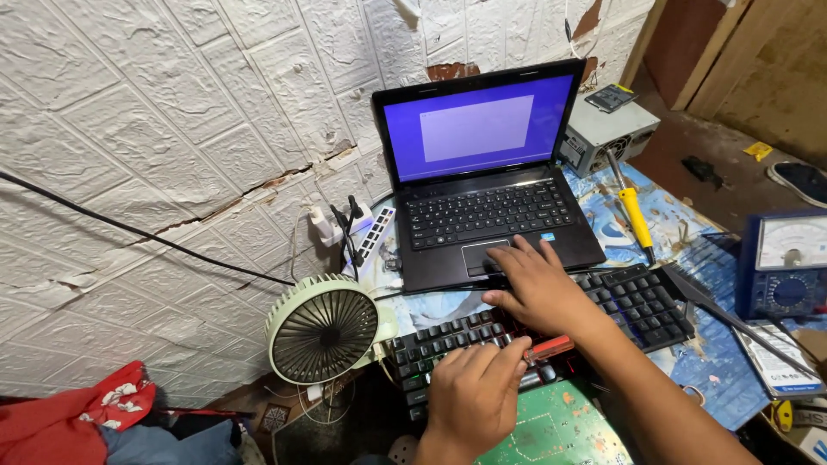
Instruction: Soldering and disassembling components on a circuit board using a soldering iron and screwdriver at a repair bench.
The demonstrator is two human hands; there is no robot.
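An open black laptop [482,189] with a blue screen stands against the wall. In front of it lies a black external keyboard [637,301]. My right hand [534,288] rests flat, fingers spread, across the laptop's front edge and touchpad and the top of the keyboard. My left hand [474,392] is curled over the keyboard's near left part, fingertips on the keys. A small red object [549,348] lies on the keyboard just right of my left hand. A green circuit board [556,430] lies at the near edge.
A small pale green fan [323,331] stands left of the keyboard. A white power strip [372,237] sits by the wall. A yellow-handled tool [636,215], a grey power supply box [603,129] and a blue analog meter [788,263] lie to the right.
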